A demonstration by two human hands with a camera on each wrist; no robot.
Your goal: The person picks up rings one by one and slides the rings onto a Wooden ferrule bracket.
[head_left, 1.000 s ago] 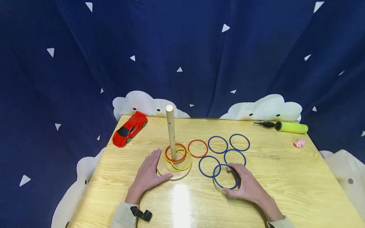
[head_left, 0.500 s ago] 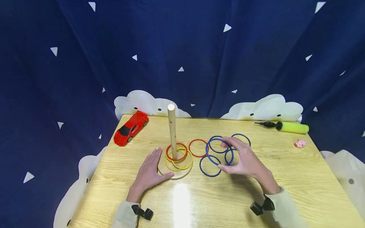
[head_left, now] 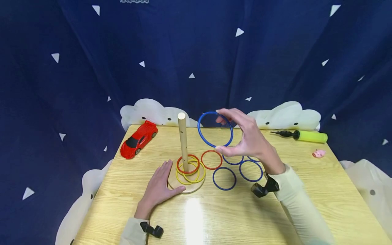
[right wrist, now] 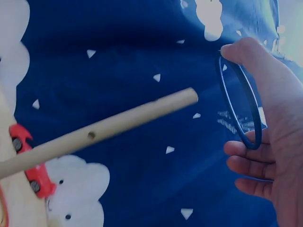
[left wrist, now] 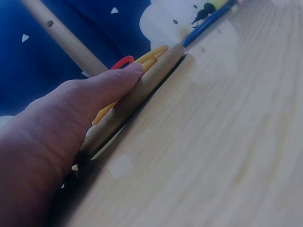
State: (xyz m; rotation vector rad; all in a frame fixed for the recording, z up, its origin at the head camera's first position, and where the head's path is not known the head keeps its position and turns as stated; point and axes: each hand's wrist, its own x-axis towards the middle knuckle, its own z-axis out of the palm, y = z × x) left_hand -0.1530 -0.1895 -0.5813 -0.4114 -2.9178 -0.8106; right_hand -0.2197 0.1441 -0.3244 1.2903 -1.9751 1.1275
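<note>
My right hand [head_left: 249, 134] holds a blue ring [head_left: 200, 132] in the air, right of the top of a wooden peg [head_left: 183, 143]. Thumb and fingers grip the ring at opposite edges; it is tilted and apart from the peg in the right wrist view. The peg stands upright on a round wooden base [head_left: 173, 178]. Around its foot lie a red ring [head_left: 178, 168] and yellow rings [head_left: 204, 172]. My left hand [head_left: 156, 187] rests against the base's left side, fingers straight, with the thumb [left wrist: 118, 82] on its top edge.
On the table [head_left: 245, 221], a red ring [head_left: 202, 162] and several blue rings [head_left: 225, 189] lie right of the base. A red toy car [head_left: 139, 140] is at back left. A yellow-green pump [head_left: 311, 136] and a pink pig toy [head_left: 319, 153] sit at right.
My right hand has lifted the blue ring off the table and carried it up and leftward, toward the peg's top. The left hand has stayed at the base.
</note>
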